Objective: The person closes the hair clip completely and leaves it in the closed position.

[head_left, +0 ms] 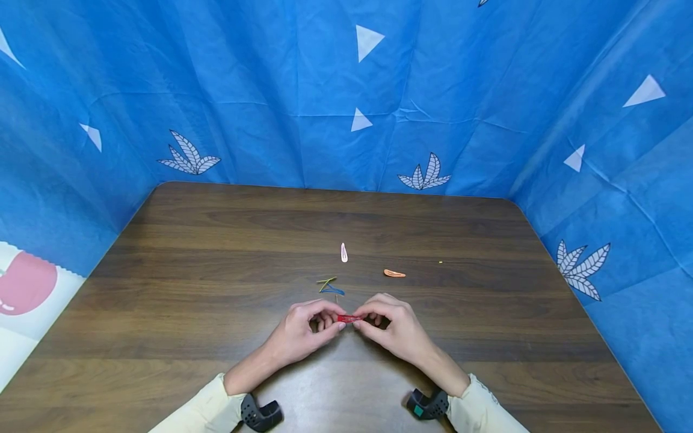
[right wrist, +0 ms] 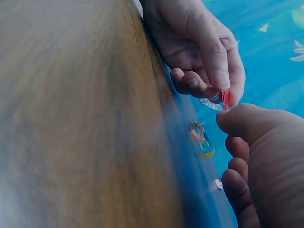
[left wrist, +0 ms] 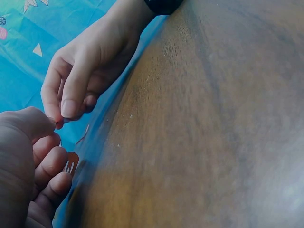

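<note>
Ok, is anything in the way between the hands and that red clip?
Nothing visible. Both hands already pinch the red clip: the left hand holds one end, the right hand the other, just above the table. The other clips lie farther back, apart from it.

A dark brown wooden table (head_left: 216,288) with rounded far corners fills the lower view, its grain running side to side and a soft sheen near the front edge. Blue fabric sheeting (head_left: 303,90) walls it in on three sides — creased, printed with white triangles and white leaf sprigs. At the left edge, a white panel with a pink-red shape (head_left: 24,282).
</note>
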`<state>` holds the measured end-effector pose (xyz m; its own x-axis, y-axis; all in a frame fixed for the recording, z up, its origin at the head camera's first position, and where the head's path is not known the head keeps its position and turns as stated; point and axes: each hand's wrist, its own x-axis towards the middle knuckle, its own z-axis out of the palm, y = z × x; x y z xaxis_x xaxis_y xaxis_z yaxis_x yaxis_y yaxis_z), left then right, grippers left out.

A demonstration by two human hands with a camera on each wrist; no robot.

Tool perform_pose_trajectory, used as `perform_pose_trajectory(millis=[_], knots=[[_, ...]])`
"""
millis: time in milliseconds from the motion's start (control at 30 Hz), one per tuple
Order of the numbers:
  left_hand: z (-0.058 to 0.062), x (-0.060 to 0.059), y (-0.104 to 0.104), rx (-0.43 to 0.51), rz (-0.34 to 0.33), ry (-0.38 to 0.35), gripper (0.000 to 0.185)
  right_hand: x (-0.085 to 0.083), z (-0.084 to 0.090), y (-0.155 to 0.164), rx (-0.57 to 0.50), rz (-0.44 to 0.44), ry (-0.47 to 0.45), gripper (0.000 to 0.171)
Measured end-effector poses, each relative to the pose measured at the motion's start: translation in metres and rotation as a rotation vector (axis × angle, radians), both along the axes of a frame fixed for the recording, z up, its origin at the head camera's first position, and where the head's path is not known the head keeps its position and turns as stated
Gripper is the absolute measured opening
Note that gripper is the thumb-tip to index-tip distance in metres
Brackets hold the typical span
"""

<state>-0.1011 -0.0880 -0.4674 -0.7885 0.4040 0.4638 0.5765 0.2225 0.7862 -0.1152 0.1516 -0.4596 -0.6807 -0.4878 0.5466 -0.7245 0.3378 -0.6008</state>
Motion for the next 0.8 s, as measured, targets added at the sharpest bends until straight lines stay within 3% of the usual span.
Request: perform_pose_trajectory(millis=[333,800], knots=[[0.001,-0.001,-0.001,-0.011,0.008,-0.01,0.019,-0.002,0.0,0.001,0.01,-0.011,-0.001,0.016],[0.001,-0.001,-0.001,-0.004,-0.003,-0.036,0.016,-0.011,0.002,0.02,0.065,-0.099,0.01,0.019]])
